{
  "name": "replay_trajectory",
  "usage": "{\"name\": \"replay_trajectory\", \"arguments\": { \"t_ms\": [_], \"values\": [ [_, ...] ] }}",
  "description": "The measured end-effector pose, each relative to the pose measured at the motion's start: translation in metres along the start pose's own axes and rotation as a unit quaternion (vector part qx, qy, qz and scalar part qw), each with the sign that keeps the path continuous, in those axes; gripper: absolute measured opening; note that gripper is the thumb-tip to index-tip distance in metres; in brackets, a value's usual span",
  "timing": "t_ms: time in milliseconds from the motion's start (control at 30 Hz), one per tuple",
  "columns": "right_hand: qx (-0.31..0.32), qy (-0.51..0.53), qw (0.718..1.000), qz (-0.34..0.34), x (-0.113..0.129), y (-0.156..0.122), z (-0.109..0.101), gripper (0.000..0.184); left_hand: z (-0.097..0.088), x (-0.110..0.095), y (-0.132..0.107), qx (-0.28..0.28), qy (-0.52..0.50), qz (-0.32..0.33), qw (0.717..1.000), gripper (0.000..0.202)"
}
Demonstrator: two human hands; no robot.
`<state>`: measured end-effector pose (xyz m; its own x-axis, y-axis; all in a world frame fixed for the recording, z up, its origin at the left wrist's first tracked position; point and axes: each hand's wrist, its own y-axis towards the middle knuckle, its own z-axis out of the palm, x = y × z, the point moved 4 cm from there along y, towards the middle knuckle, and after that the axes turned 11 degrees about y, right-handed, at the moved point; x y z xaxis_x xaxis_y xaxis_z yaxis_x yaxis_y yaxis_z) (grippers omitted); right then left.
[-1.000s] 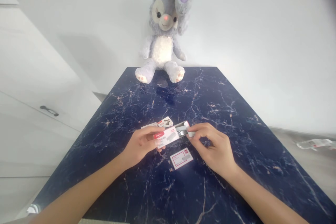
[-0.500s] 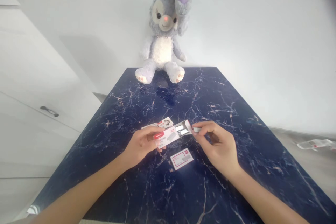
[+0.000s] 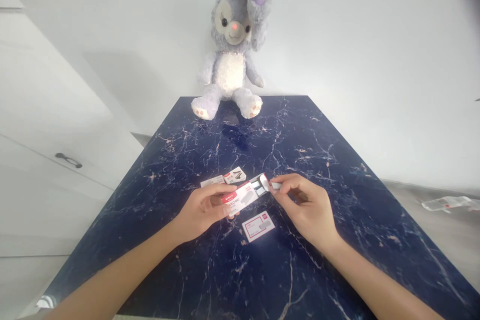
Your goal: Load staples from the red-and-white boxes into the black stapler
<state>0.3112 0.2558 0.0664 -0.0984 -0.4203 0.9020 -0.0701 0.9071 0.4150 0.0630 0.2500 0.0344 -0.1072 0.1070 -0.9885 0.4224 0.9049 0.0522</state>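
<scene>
My left hand [image 3: 202, 210] is closed on a white and red staple box [image 3: 242, 199], thumb on its printed face and fingers around it. From the box's right end sticks out an inner tray [image 3: 259, 186] with bright strips, which look like staples, inside. My right hand [image 3: 305, 202] pinches the tray's white end flap between thumb and fingers. Below the held box a second small white box with a red frame [image 3: 258, 226] lies flat on the table. Just behind my left hand lies another white and red box [image 3: 235, 175], partly hidden.
The dark blue marbled table [image 3: 262, 280] stands against a white wall. A grey plush rabbit [image 3: 230, 70] sits at its far edge. To the left is a white cabinet [image 3: 33, 185] with a dark handle; a clear plastic package [image 3: 448, 203] lies at the right, beyond the table.
The tray sticks out less from the box than before, as my two hands have come slightly closer together. The whole view has shifted a little.
</scene>
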Motion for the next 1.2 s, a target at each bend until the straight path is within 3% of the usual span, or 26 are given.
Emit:
{"name": "replay_trajectory", "arguments": {
  "t_ms": [200,600,933,1033,1133,1200],
  "values": [
    [0.049,0.049,0.997,0.017,-0.002,-0.004,0.008,0.015,0.003,0.005,-0.001,0.01,0.021,-0.011,1.0,0.037],
    [0.055,0.085,0.99,0.098,-0.01,-0.004,0.012,0.016,0.005,-0.004,0.0,0.008,0.044,0.031,0.998,0.033],
    [0.12,0.183,0.962,0.163,-0.013,-0.004,0.017,0.021,0.008,-0.006,-0.002,0.025,0.113,0.036,0.993,0.036],
    [0.085,0.168,0.966,0.179,-0.018,0.001,0.011,0.025,0.007,-0.012,-0.002,0.043,0.221,0.072,0.972,0.035],
    [0.057,0.12,0.971,0.201,-0.029,0.006,0.003,0.023,0.01,-0.017,-0.003,0.058,0.371,0.144,0.916,0.029],
    [0.064,0.077,0.973,0.209,-0.036,0.009,-0.001,0.023,0.01,-0.02,-0.004,0.031,0.443,0.196,0.874,0.024]
  ]
}}
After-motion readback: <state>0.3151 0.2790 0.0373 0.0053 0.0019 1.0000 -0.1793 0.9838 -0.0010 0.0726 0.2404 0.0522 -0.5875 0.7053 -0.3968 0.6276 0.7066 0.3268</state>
